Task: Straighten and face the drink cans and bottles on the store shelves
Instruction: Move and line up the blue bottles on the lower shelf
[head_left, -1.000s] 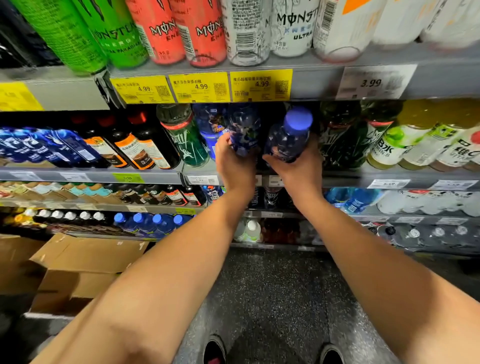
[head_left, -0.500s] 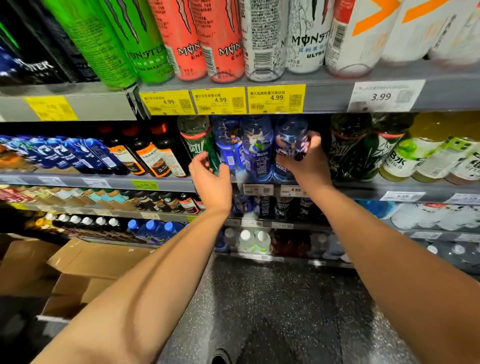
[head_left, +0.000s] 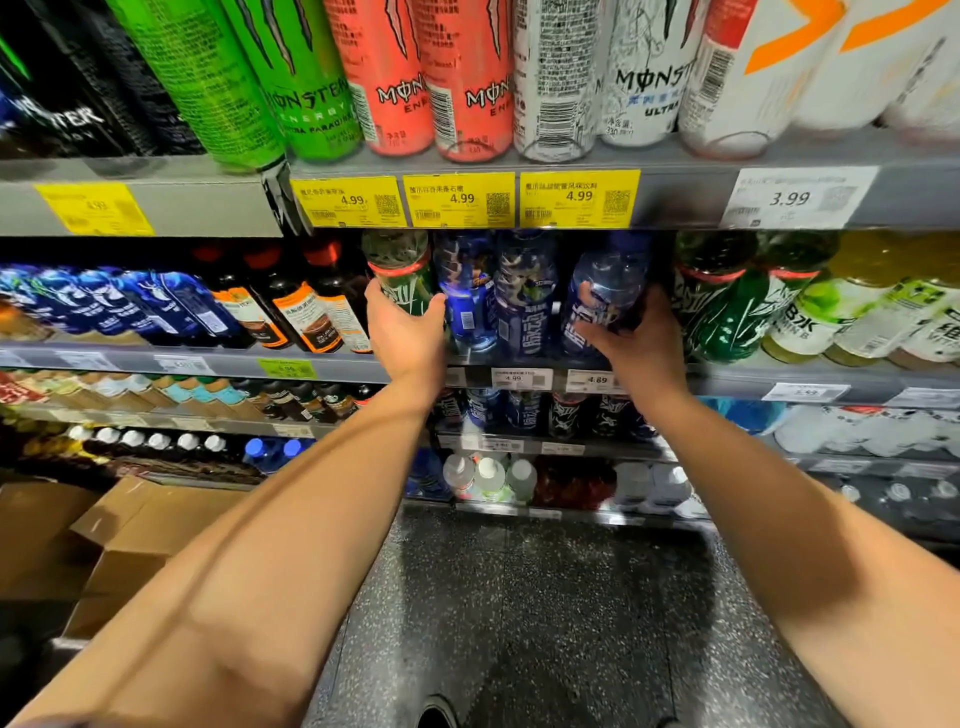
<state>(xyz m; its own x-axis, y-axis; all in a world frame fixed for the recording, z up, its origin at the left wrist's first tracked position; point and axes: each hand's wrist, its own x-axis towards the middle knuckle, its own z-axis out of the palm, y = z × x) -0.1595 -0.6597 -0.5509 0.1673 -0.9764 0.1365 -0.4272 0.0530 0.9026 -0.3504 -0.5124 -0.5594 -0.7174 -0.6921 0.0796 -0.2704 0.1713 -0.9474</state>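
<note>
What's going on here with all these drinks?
A person is tidying a store drinks shelf. Their right hand grips a blue bottle on the second shelf, while the left hand touches the neighbouring green bottle. Monster cans line the shelf above.

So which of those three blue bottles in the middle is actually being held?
The rightmost blue bottle: the right hand wraps its lower part. The two blue bottles left of it stand free, between both hands.

Bright overhead store light, dim under the shelves (wide-angle bending and blur toward the edges)
</note>
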